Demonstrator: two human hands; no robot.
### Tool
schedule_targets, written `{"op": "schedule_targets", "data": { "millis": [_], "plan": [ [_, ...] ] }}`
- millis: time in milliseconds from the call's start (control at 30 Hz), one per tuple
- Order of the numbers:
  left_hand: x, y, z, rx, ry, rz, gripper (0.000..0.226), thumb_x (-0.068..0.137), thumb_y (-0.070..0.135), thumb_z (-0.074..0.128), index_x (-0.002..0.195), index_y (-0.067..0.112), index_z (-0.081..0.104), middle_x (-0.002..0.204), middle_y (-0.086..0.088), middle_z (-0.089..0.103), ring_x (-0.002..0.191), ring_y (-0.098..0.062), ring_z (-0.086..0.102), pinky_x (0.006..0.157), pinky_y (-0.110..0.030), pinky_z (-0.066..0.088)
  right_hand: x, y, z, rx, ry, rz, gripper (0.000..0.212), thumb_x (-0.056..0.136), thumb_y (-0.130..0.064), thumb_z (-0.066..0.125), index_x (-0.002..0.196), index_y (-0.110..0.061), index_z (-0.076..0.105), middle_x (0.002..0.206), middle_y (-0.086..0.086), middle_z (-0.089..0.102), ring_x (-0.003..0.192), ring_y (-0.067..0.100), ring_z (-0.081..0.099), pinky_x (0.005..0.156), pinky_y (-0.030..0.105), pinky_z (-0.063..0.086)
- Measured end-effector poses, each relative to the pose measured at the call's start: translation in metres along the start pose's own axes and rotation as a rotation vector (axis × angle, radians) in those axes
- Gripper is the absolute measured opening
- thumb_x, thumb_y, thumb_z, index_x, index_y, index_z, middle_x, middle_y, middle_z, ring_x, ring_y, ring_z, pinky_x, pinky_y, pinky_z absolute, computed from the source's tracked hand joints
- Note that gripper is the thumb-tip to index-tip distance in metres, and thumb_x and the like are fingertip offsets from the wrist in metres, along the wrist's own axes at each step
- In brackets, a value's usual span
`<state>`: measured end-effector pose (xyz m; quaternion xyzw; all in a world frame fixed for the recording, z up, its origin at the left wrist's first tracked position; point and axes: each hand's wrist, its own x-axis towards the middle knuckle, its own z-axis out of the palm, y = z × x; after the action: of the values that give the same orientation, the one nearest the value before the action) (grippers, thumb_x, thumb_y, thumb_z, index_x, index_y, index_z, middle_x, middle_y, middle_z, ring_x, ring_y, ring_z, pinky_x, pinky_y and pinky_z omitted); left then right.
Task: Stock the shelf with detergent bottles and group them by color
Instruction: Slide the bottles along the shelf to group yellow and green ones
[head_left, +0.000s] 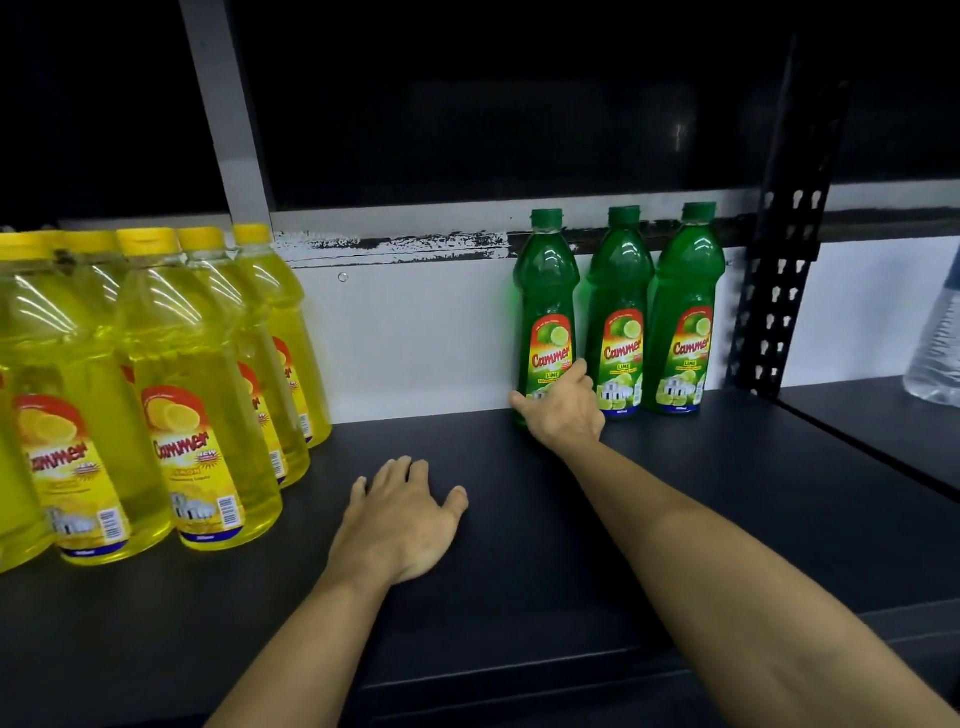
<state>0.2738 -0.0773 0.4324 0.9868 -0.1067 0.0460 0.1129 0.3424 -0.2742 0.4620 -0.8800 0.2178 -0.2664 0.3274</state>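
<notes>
Three green detergent bottles stand upright in a row against the white back wall of the black shelf. My right hand is wrapped around the base of the leftmost green bottle, which stands on the shelf. The other two green bottles stand just to its right. Several yellow detergent bottles are grouped at the left of the shelf. My left hand rests flat on the shelf, fingers spread, holding nothing.
A black perforated upright stands right of the green bottles. Beyond it, a clear plastic bottle sits on the neighbouring shelf. A grey post rises behind the yellow bottles. Bare shelf lies between the two colour groups.
</notes>
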Motion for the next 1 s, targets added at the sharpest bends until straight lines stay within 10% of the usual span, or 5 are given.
{"op": "schedule_targets", "data": {
  "millis": [800,1000],
  "plan": [
    [-0.011,0.006,-0.010,-0.001,-0.003,-0.046,0.071,0.096,0.060,0.031,0.152,0.016,0.030,0.159,0.000,0.027,0.147,-0.019,0.021,0.121,-0.041,0.014,-0.148,0.003,-0.080,-0.018,-0.127,-0.121,0.117,0.066,-0.068,0.073,0.146,-0.015,0.007,0.135,0.006,0.046,0.124,0.025,0.046,0.089,0.038,0.044],
    [-0.016,0.010,-0.016,-0.017,-0.002,-0.055,0.067,0.097,0.059,0.033,0.149,0.017,0.034,0.156,0.001,0.033,0.142,-0.022,0.029,0.116,-0.040,0.021,-0.139,0.032,-0.098,0.040,-0.246,-0.207,0.090,0.087,-0.076,0.029,0.153,-0.020,0.003,0.144,0.003,0.045,0.129,0.025,0.045,0.099,0.047,0.037]
  ]
}}
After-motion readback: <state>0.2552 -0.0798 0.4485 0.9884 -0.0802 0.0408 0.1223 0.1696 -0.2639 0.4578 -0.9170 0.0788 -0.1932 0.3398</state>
